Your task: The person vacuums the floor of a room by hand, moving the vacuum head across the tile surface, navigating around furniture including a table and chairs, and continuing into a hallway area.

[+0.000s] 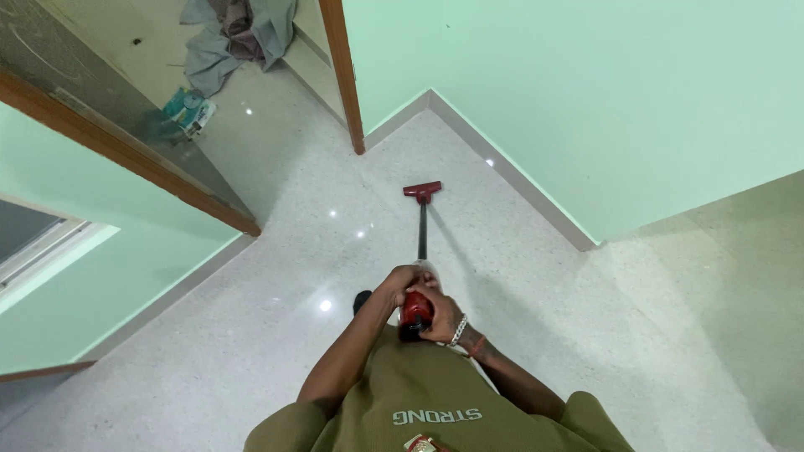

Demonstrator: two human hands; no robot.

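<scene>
Left of the red vacuum body (pixel 415 310), our left hand (pixel 401 279) wrapped its fingers closed around its top. Right of it, our right hand (pixel 441 316) gripped shut too. Beyond it, the floor head (pixel 423 191) rested on the speckled floor (pixel 251 335).

Both arms reach forward and converge at the lower middle of the frame. The left hand (pixel 400 280) and right hand (pixel 442 316) are clasped close together, fingers curled tight in a grip; the right wrist wears bracelets.
</scene>
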